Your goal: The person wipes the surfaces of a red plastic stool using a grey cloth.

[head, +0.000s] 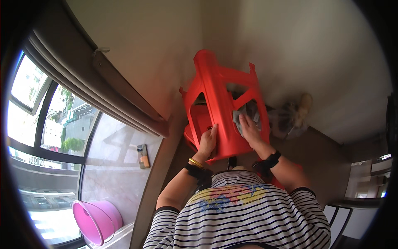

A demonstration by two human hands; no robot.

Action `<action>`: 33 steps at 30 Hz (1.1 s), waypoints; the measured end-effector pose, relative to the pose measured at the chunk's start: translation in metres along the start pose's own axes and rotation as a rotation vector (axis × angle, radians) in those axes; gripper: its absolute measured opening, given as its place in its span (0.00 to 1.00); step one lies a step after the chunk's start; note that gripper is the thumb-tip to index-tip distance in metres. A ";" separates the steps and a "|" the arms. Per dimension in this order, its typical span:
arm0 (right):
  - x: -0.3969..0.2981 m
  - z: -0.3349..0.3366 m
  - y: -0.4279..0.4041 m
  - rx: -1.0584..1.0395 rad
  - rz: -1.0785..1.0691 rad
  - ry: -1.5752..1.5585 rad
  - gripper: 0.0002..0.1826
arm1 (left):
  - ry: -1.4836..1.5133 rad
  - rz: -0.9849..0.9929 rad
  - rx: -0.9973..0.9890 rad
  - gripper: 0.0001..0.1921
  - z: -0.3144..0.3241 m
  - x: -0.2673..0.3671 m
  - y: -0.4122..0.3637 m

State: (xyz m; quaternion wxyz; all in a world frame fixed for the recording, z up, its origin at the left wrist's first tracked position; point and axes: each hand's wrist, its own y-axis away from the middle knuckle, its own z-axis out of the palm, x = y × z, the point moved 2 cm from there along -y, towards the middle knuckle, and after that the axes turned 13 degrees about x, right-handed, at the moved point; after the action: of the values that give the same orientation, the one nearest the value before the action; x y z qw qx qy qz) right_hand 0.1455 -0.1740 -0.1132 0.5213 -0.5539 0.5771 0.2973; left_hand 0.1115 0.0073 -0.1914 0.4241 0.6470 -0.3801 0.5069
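A red plastic stool [222, 102] is held up in front of my body, tilted so its legs point away from me. My left hand [208, 140] grips the stool's left side near its lower end, thumb on the outer face and fingers out of sight behind. In my right hand [249, 130] is a grey cloth [238, 120], pressed against the right part of the stool beside a cut-out opening. Another red plastic piece [190, 137] shows behind and below the stool at the left, mostly hidden.
A pink bucket [104, 219] and a phone [143, 156] rest on the marble windowsill [118, 180] to my left. A curtain [124, 99] hangs beside the window. Blurred bagged items [290, 116] lie by the wall beyond the stool. A white cabinet [360, 222] stands at lower right.
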 end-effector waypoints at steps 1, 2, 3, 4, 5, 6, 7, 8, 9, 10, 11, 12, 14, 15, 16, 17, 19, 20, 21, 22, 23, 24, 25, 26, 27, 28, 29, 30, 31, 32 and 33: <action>-0.006 0.008 0.000 -0.010 0.162 0.023 0.24 | -0.120 0.173 0.069 0.28 0.008 0.015 0.008; -0.011 0.012 -0.001 -0.021 0.323 0.046 0.25 | -0.219 0.224 0.084 0.25 0.008 0.027 0.014; -0.013 0.014 0.000 -0.035 0.315 0.046 0.25 | -0.234 0.238 0.073 0.25 0.005 0.034 0.016; -0.015 0.016 0.002 -0.016 0.262 0.034 0.26 | -0.249 0.251 0.062 0.24 0.001 0.039 0.016; -0.017 0.018 0.004 0.003 0.209 0.021 0.27 | -0.245 0.248 0.078 0.24 -0.003 0.046 0.018; -0.017 0.019 0.006 -0.018 0.201 0.020 0.27 | -0.287 0.318 0.065 0.23 -0.006 0.054 0.020; -0.016 0.018 0.009 0.014 0.293 -0.010 0.26 | -0.331 0.386 0.051 0.23 -0.010 0.061 0.024; -0.014 0.016 0.012 0.046 0.387 -0.040 0.26 | -0.330 0.378 0.072 0.23 -0.013 0.065 0.028; -0.016 0.015 0.015 0.025 0.380 -0.040 0.26 | -0.361 0.429 0.006 0.22 -0.014 0.071 0.032; -0.019 0.013 0.019 0.053 0.413 -0.171 0.26 | -0.394 0.478 -0.061 0.20 -0.017 0.077 0.035; -0.018 0.012 0.020 0.082 0.450 -0.301 0.27 | -0.446 0.581 -0.138 0.18 -0.022 0.084 0.040; -0.013 0.009 0.018 0.073 0.448 -0.303 0.27 | -0.448 0.580 -0.129 0.18 -0.027 0.088 0.039; 0.022 0.001 0.013 0.133 0.629 -0.414 0.30 | -0.593 0.886 0.014 0.14 -0.045 0.097 0.037; 0.047 -0.005 0.006 0.062 0.696 -0.477 0.34 | -0.357 0.618 0.106 0.10 -0.061 0.111 0.033; 0.054 -0.011 0.003 0.061 0.699 -0.477 0.34 | -0.558 0.693 0.244 0.06 -0.079 0.107 0.025; 0.061 -0.015 0.003 -0.008 0.767 -0.541 0.35 | -0.393 0.616 0.340 0.08 -0.097 0.104 0.022; 0.111 -0.029 -0.003 -0.019 0.856 -0.648 0.37 | -0.452 0.359 0.478 0.09 -0.122 0.068 -0.004; 0.114 -0.028 0.001 -0.021 0.864 -0.649 0.37 | -0.470 0.297 0.405 0.14 -0.132 0.043 -0.012; 0.112 -0.028 0.004 -0.019 0.810 -0.589 0.38 | -0.428 0.261 0.393 0.19 -0.137 0.011 -0.016; 0.111 -0.027 0.006 -0.011 0.753 -0.531 0.39 | -0.384 0.228 0.376 0.25 -0.137 -0.021 -0.019; 0.116 -0.026 0.008 -0.007 0.754 -0.533 0.39 | -0.300 0.079 0.288 0.30 -0.133 -0.047 -0.022; 0.123 -0.025 0.009 -0.001 0.788 -0.538 0.39 | -0.214 -0.067 0.185 0.35 -0.121 -0.056 -0.022; 0.130 -0.028 0.009 0.005 0.822 -0.544 0.38 | -0.108 -0.131 0.089 0.38 -0.106 -0.060 -0.018; 0.135 -0.031 0.010 0.024 0.820 -0.543 0.38 | -0.109 -0.128 -0.052 0.31 -0.098 -0.068 -0.019; 0.127 -0.029 0.010 0.035 0.782 -0.503 0.38 | -0.123 -0.168 -0.043 0.31 -0.093 -0.071 -0.020; 0.116 -0.029 0.009 0.038 0.743 -0.464 0.37 | -0.137 -0.206 -0.027 0.31 -0.092 -0.073 -0.020; 0.107 -0.033 0.003 0.065 0.685 -0.236 0.36 | -0.137 -0.206 -0.037 0.31 -0.090 -0.078 -0.020; 0.112 -0.037 -0.005 0.074 0.679 -0.236 0.36 | -0.150 -0.154 -0.039 0.38 -0.088 -0.082 -0.021; 0.125 -0.049 -0.015 0.172 0.622 -0.068 0.34 | -0.161 -0.101 -0.049 0.46 -0.082 -0.079 -0.024; 0.136 -0.059 -0.024 0.267 0.563 0.100 0.32 | -0.158 -0.094 -0.063 0.46 -0.075 -0.076 -0.024; 0.129 -0.062 -0.032 0.280 0.568 0.103 0.32 | -0.248 -0.094 -0.029 0.45 -0.071 -0.069 -0.021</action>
State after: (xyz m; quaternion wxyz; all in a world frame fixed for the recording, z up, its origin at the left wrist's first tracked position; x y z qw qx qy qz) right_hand 0.1789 -0.2802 -0.2085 0.4585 -0.3079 0.7697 0.3204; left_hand 0.0938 0.0859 -0.2533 0.4065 0.7157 -0.4060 0.3970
